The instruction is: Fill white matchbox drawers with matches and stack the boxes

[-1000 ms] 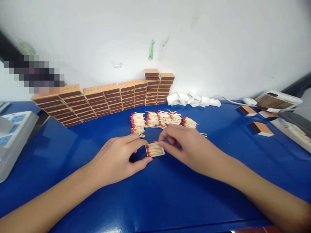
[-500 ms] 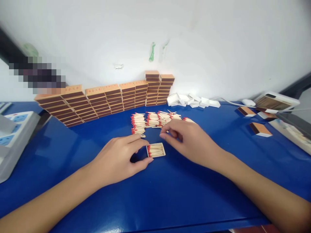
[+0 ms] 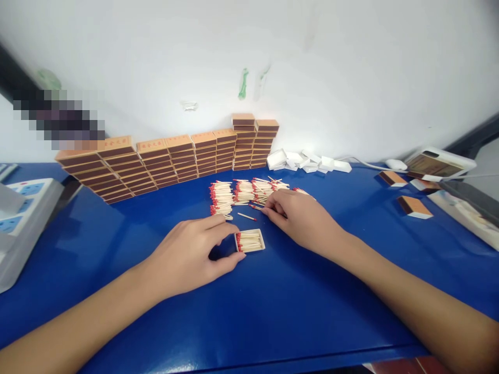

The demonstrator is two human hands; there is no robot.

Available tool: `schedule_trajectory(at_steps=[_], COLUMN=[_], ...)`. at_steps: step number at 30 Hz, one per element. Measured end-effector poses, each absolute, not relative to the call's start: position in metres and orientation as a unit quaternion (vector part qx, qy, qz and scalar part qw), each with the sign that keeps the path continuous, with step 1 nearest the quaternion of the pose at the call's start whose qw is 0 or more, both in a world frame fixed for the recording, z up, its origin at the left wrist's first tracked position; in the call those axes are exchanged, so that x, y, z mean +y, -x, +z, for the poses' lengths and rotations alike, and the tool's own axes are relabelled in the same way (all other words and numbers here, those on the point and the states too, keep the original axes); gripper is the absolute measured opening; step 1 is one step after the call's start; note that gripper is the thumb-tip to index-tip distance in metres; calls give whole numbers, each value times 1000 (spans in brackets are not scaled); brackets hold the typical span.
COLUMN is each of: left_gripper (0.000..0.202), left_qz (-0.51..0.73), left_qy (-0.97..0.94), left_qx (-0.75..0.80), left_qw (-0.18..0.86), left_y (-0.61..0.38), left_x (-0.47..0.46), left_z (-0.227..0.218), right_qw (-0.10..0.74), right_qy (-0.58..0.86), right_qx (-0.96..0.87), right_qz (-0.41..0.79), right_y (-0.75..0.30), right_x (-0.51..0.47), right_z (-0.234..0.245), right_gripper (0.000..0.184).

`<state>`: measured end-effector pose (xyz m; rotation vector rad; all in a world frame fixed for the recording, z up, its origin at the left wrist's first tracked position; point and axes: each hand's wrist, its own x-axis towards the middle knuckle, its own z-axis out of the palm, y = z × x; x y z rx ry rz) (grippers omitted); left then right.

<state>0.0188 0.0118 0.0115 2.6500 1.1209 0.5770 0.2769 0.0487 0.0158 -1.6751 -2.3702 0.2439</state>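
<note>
Left hand (image 3: 191,254) steadies match tray (image 3: 250,241); right hand (image 3: 302,218) at loose matches (image 3: 241,192).
Left thumb and forefinger half-closed, bracing the tray's end on the surface (image 3: 273,311), apparently against sliding. Right fingers curled over the piles; grasp cannot be told. Matchbox stacks (image 3: 175,156) behind.

Bare forearms (image 3: 97,317), left hand (image 3: 191,255), right hand (image 3: 302,217)

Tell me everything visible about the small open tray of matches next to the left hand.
The tray is a small, shallow white rectangle, cardboard by its look, lying flat and open-topped on the blue table. Matches lie side by side in it, red heads toward its left end, filling it nearly to the rim. The left hand grips that left end between forefinger and thumb; nothing else touches it.
</note>
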Motion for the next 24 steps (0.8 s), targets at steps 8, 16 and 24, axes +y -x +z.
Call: schedule_trajectory(at_steps=[8, 16, 24], left_gripper=[26, 26, 27], left_qz=[190, 191, 193], left_qy=[-897, -896, -897], left_qx=[386, 386, 383], left_qw=[106, 105, 108], left_y=[-18, -17, -18], left_x=[14, 14, 14], left_z=[11, 9, 10], right_qw=[129, 107, 78], right_qy=[547, 495, 502], right_qx=[-825, -854, -846], right_qz=[65, 114, 163], right_y=[-287, -287, -287], right_x=[44, 45, 44], right_z=[21, 20, 21], right_gripper=[16, 12, 14])
